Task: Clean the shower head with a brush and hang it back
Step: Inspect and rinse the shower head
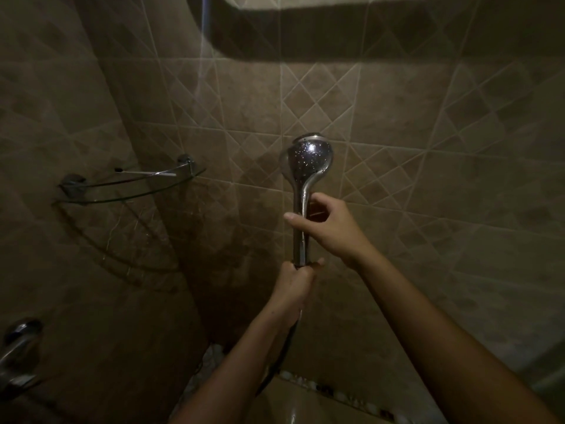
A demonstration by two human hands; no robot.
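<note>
The left hand [293, 286] is closed tight around the bottom end of the shiny silver shower head with a long handle [305, 166], right where the dark hose [275, 362] joins it. The right hand [330, 228] is half open, with its fingers curled loosely around the middle of the handle and the thumb sticking out to the left. The shower head stands upright in front of the brown tiled wall [428, 148], its round wet face turned toward the camera. There is open room on both sides of it. To the left, a curved glass corner shelf [128, 188] sticks out from the wall. A shiny metal tap [18, 347] shows at the lower left edge.
</note>
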